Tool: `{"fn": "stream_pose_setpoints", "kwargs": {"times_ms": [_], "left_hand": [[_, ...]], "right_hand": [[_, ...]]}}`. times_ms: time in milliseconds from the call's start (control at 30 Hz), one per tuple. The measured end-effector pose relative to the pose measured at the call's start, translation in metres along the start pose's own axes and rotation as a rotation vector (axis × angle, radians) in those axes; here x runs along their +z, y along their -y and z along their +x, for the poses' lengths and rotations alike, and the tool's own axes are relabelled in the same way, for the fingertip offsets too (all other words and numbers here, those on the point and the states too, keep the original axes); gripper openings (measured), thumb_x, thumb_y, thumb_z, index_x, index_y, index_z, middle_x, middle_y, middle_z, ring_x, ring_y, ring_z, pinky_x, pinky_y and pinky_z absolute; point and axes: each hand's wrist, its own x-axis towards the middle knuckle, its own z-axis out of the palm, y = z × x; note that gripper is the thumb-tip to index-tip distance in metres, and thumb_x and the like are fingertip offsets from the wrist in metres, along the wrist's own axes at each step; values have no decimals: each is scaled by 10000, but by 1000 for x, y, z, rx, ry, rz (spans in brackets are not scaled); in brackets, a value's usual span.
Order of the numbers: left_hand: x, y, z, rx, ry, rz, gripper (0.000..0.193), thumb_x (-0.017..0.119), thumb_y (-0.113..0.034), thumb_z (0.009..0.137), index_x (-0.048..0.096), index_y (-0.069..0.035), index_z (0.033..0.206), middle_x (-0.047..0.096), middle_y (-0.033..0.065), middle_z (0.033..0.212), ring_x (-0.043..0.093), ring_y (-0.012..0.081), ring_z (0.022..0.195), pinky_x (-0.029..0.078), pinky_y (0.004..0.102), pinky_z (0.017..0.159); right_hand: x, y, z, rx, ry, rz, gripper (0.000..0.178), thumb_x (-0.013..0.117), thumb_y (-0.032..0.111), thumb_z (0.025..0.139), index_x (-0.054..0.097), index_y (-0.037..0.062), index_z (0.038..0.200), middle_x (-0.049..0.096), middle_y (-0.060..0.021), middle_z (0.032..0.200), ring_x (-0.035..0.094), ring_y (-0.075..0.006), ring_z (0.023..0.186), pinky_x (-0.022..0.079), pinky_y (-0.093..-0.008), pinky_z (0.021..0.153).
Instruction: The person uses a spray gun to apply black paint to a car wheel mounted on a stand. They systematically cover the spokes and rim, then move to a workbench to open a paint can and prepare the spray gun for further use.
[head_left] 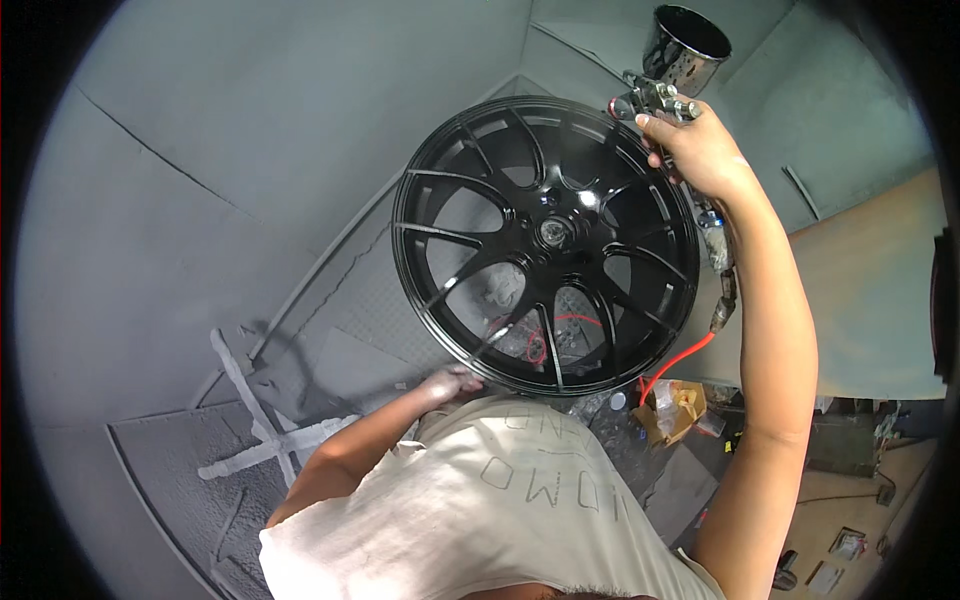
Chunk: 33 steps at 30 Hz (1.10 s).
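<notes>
A glossy black multi-spoke wheel rim (582,240) fills the middle of the view, its face turned up toward me. My right hand (695,148) grips a spray gun (655,100) above the rim's upper right edge. A black paint cup (688,50) is joined to the gun at its far side. From the gun's handle a fitting wrapped in whitish material (717,245) runs down to a red air hose (680,362). At the wheel's lower left edge, my left hand (452,383) has curled fingers, partly hidden; what they hold cannot be made out.
Grey walls (250,120) surround the wheel on the left and far side. A grey-coated cross-shaped stand (275,440) lies at lower left. An opened cardboard box (675,410) sits on the cluttered floor at right, near a tan panel (860,290). Through the spokes, red hose shows below.
</notes>
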Motion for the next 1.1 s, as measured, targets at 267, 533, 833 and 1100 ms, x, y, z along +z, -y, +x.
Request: {"fn": "stream_pose_setpoints", "kwargs": {"times_ms": [267, 533, 833, 1100], "left_hand": [[-57, -26, 37, -2, -335, -285, 264, 417, -128, 1028, 629, -62, 1170, 690, 57, 1081, 656, 170, 966, 556, 357, 884], [-59, -21, 54, 257, -489, -383, 280, 369, -210, 1069, 602, -103, 1181, 655, 32, 907, 611, 134, 739, 538, 303, 646], [3, 15, 18, 169, 110, 269, 244, 542, -116, 1018, 612, -69, 1247, 685, 54, 1162, 667, 177, 1028, 541, 311, 890], [-57, 4, 41, -35, -240, -129, 225, 472, -81, 982, 650, -72, 1119, 689, 61, 1011, 632, 148, 805, 530, 270, 660]], "right_hand": [[-3, 0, -2, 15, -34, -18, 137, 647, 205, 962, 660, 71, 989, 597, 32, 712, 559, -59, 592, 429, -251, 474], [-5, -2, 0, 64, -67, -49, 164, 644, 200, 965, 671, 74, 1067, 596, 33, 710, 547, -57, 586, 427, -252, 475], [-10, -6, 2, 47, -55, -63, 152, 644, 228, 962, 597, 84, 943, 594, 29, 747, 577, -63, 620, 428, -251, 476], [-10, -7, 3, 22, -92, -104, 192, 656, 213, 959, 639, 21, 957, 614, 0, 712, 594, -82, 600, 460, -276, 473]]}}
